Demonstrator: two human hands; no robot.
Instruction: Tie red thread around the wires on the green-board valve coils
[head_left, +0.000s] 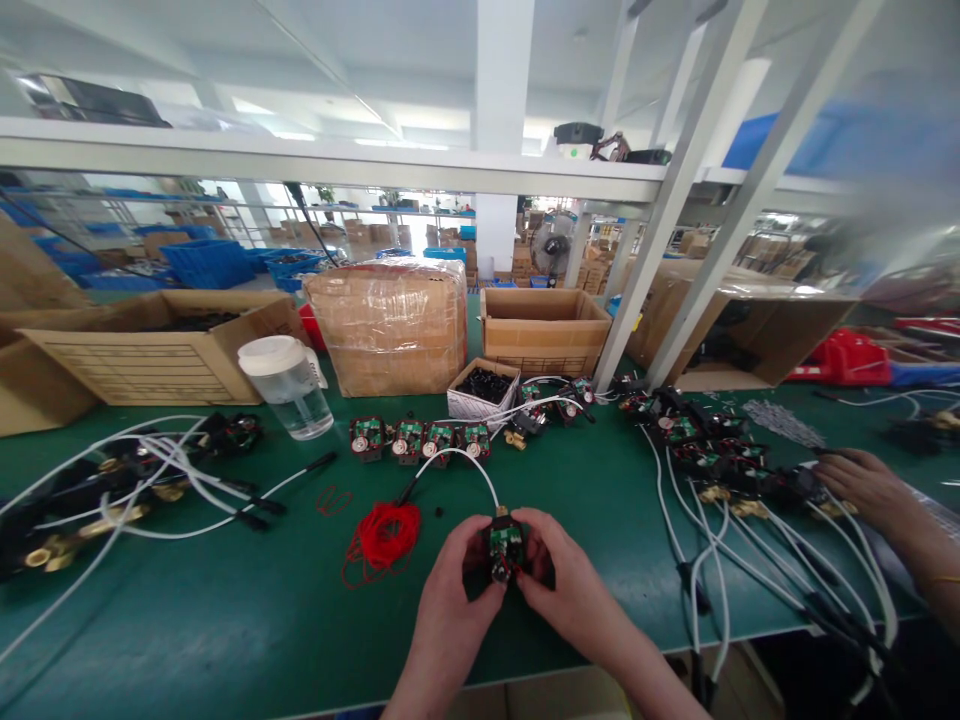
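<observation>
Between my two hands is a small black module with a green circuit board (506, 541), its white cable (466, 455) arching up and over to the left. My left hand (461, 580) grips the module's left side, thumb at its lower edge. My right hand (559, 570) closes on the right side, fingertips near a red wire. Left of my hands lies a tangle of red rubber bands (386, 537), with the cable's black end resting beside it. Beyond them stands a row of similar circuit-board modules (424, 440).
Cabled brass-fitted assemblies (135, 480) lie at left by a clear water jug (286, 388). More modules (712, 450) with white cables pile at right, where a co-worker's hand (862, 485) reaches in. Cardboard boxes (390, 330) and a small box of black parts (484, 388) line the back.
</observation>
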